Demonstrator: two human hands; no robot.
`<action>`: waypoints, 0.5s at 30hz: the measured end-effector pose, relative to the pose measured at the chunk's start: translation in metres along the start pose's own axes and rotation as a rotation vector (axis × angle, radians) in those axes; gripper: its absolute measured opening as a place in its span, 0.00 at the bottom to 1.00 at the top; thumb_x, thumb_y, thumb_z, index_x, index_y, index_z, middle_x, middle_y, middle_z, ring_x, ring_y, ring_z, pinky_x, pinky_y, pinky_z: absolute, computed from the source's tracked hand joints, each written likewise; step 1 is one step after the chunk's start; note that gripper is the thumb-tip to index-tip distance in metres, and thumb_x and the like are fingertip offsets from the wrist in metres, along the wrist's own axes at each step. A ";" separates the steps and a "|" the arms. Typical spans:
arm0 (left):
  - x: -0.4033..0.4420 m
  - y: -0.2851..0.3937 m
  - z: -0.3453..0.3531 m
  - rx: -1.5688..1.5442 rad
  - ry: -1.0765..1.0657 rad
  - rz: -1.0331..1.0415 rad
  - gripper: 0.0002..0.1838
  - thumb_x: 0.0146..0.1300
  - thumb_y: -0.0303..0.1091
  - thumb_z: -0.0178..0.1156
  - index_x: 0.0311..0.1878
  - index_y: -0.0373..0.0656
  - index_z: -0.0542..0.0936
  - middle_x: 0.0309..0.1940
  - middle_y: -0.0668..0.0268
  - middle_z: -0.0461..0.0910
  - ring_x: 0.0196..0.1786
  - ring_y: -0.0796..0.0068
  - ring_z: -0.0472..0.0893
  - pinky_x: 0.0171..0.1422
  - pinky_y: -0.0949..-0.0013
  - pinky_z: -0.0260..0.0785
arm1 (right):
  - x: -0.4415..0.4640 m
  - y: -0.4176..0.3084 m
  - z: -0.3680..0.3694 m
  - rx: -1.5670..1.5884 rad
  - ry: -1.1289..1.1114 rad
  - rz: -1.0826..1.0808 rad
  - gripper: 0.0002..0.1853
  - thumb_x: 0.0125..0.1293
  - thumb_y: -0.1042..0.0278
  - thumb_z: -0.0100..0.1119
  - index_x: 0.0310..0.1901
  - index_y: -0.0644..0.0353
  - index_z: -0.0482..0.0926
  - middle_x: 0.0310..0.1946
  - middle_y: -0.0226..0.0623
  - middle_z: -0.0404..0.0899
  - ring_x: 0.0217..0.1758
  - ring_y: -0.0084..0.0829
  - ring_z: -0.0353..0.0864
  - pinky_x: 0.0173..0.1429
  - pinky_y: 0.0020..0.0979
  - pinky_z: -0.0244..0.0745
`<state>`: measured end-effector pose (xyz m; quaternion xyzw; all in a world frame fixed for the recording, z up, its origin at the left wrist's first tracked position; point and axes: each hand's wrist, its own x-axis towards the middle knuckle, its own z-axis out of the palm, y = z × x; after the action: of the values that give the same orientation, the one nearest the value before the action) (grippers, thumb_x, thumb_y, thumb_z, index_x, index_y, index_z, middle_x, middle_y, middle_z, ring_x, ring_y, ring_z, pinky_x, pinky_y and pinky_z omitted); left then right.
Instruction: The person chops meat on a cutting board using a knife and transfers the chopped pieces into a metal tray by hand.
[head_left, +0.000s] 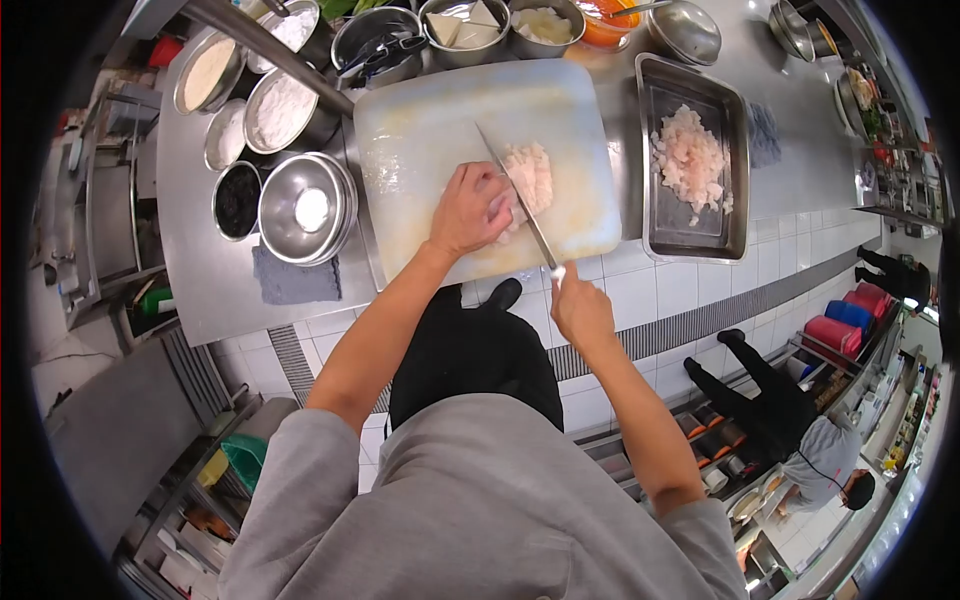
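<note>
My right hand point(582, 310) is wrapped round the pale handle of a kitchen knife point(538, 236). Its long blade slants away over the white cutting board point(420, 220), pointing to the far left. Close against the blade's left side, my left hand point(472, 208) has curled fingers pressing on a pale piece of raw meat point(508, 222), mostly hidden beneath them. Just right of the blade lies a heap of chopped, pale pink raw meat point(531, 178). More of the chopped meat point(690, 160) is piled in a metal tray point(648, 215) right of the board.
Stacked steel bowls point(300, 215) stand left of the board on a grey cloth point(295, 278). Bowls of white powder point(280, 112) sit behind them. Several containers line the board's far edge, one holding white blocks point(465, 28). Another person point(800, 430) is at the right.
</note>
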<state>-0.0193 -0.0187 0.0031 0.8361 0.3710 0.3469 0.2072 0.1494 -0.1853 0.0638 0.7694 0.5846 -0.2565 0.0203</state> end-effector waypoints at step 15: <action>-0.009 0.004 -0.007 -0.007 -0.062 0.012 0.17 0.51 0.33 0.62 0.47 0.44 0.81 0.49 0.56 0.74 0.53 0.52 0.74 0.60 0.54 0.70 | -0.002 -0.012 -0.031 -0.040 0.033 -0.114 0.14 0.74 0.61 0.51 0.51 0.64 0.71 0.22 0.54 0.82 0.27 0.56 0.84 0.34 0.52 0.79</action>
<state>-0.0267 -0.0275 0.0060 0.8479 0.3580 0.3236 0.2194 0.1494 -0.1730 0.0953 0.7386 0.6326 -0.2327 0.0115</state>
